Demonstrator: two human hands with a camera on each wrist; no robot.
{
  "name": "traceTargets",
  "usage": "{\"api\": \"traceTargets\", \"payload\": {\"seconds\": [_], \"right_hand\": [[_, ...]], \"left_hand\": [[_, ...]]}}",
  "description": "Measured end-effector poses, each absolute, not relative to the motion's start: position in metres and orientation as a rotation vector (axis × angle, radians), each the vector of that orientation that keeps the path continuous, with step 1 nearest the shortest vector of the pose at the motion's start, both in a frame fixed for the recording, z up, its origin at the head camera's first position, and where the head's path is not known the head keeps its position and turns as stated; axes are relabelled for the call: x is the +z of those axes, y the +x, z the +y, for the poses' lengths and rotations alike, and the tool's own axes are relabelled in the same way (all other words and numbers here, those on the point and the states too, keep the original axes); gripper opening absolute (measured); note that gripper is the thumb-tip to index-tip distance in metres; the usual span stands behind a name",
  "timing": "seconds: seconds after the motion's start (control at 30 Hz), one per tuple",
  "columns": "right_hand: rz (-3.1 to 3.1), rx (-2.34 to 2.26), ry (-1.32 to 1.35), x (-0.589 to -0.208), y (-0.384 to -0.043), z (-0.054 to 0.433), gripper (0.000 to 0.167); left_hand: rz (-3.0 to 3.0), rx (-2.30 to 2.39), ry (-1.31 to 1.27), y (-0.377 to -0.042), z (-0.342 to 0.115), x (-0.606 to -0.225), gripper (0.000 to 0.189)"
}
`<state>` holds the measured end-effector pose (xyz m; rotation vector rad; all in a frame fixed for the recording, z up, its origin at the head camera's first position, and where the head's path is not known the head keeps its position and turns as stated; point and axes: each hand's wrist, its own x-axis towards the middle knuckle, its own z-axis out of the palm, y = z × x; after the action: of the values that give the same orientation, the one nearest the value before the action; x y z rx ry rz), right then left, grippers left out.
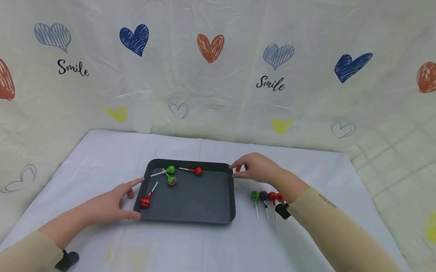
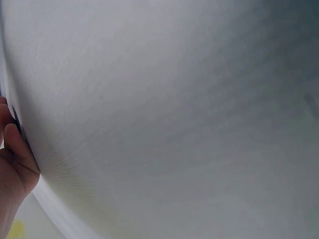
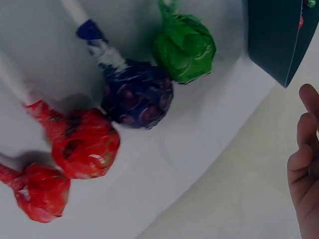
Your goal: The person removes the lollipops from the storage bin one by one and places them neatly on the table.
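Note:
A dark grey tray (image 1: 201, 201) lies on the white-covered table. At its left side my left hand (image 1: 110, 204) has its thumb and index finger spread, their tips at the rim. My right hand (image 1: 257, 167) is at the far right corner, fingers bent loosely, fingertips at or just off the rim. Inside the tray are two red lollipops, one near the left front (image 1: 145, 202) and one at the back (image 1: 198, 171), plus two green lollipops (image 1: 171, 180) at the back left. In the left wrist view the left hand (image 2: 17, 167) shows only partly.
Right of the tray, beneath my right forearm, lie a green lollipop (image 3: 184, 47), a purple lollipop (image 3: 139, 94) and two red lollipops (image 3: 87, 144) in a row. Behind the table hangs a pale sheet (image 1: 228, 98) printed with hearts.

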<state>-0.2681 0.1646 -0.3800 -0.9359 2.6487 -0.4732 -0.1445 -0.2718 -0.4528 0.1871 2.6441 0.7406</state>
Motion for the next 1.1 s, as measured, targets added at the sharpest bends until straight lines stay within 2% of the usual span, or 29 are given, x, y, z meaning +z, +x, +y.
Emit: {"api": "traceTargets", "payload": {"seconds": [0.6, 1.1], "right_hand": [[2.648, -0.092, -1.117, -0.389, -0.282, 0.081, 0.034], [2.638, 0.057, -1.133, -0.398, -0.289, 0.052, 0.035]], "left_hand": [[2.656, 0.717, 0.181, -0.145, -0.274, -0.453, 0.115], [2.646, 0.705, 0.166, -0.145, -0.272, -0.451, 0.116]]}}
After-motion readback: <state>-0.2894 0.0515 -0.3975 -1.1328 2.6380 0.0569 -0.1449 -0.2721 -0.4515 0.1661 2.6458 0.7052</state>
